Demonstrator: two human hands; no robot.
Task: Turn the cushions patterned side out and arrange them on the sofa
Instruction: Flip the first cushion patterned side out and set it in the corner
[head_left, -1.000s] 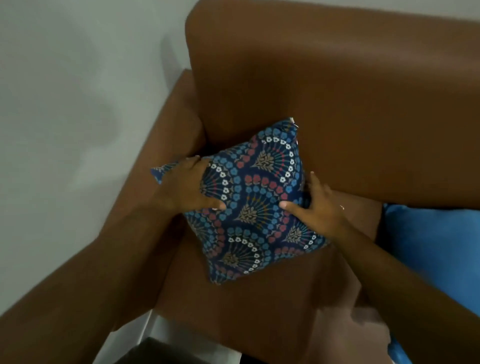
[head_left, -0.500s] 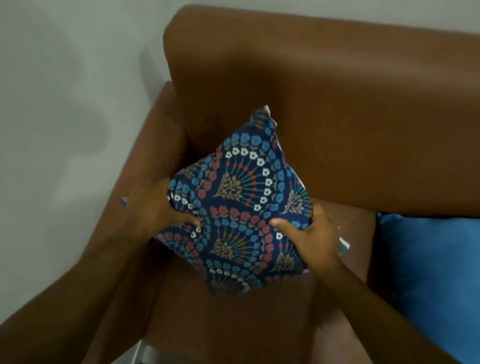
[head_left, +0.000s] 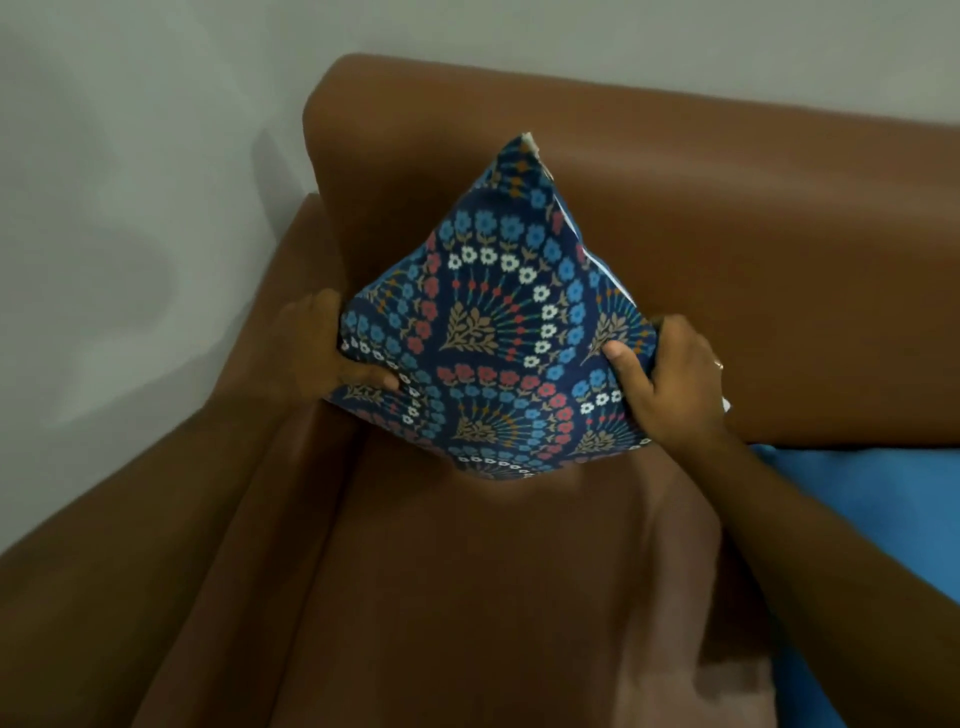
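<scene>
In the head view, I had tipped the patterned cushion (head_left: 511, 338) up from lying flat, my left hand (head_left: 324, 348) and right hand (head_left: 670, 379) pinching its side corners, its lowest corner on the sofa (head_left: 727, 260) seat against the backrest, nearly placed.

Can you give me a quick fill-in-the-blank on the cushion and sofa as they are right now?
1. The navy floral-patterned cushion is gripped by ____ hands.
2. It stands on one corner, tilted like a ____, on the brown leather sofa.
3. The right hand wears a ____ on one finger; the left hand holds the opposite corner.
4. The plain cushion at the right is ____ in colour.

Missing words: both; diamond; ring; blue
</scene>
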